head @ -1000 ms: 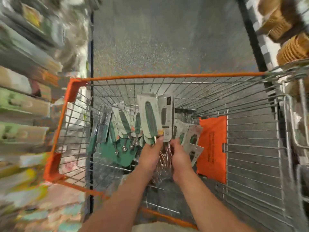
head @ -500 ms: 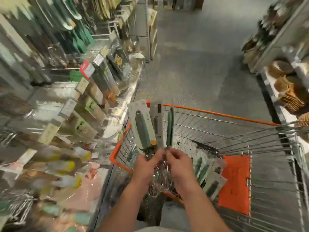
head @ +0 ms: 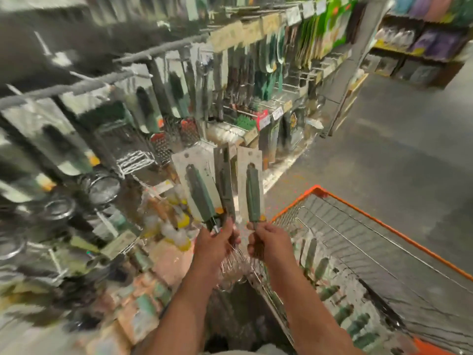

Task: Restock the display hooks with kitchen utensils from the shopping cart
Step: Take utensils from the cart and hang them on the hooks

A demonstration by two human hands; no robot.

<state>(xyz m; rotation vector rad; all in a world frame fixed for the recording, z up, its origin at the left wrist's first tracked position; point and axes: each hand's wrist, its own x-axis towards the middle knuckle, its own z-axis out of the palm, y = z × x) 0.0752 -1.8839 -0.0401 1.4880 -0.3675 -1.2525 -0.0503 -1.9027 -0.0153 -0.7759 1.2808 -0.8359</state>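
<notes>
- Green-handled whisks on pale backing cards fill the middle of the view, held upright between the shelving on the left and the cart on the right.
- The left hand [head: 213, 243] has its fingers curled round the lower ends of two carded whisks [head: 204, 185], one card facing the camera and one seen edge-on just beside it.
- The right hand [head: 268, 242] grips a third carded whisk [head: 252, 188] at the base of its handle, card upright, near the other two but apart from them.
- Wire whisk loops hang below both hands, partly hidden by the fingers.
- The orange-rimmed wire shopping cart [head: 363, 208] sits at the near right, with more green-handled utensils [head: 355, 321] lying along its near left side.
- The display hooks [head: 122, 75] stand to the left and far left, blurred, already hung with carded utensils; graters [head: 179, 134] hang further in.
- Judgement: these whisks look light, with stiff handles, springy wire heads and thin cards that could bend or tear.
- Judgement: the handle base is the firmest hold; the hole at the top of each card is what must meet the hook, so the card top needs to stay free.
</notes>
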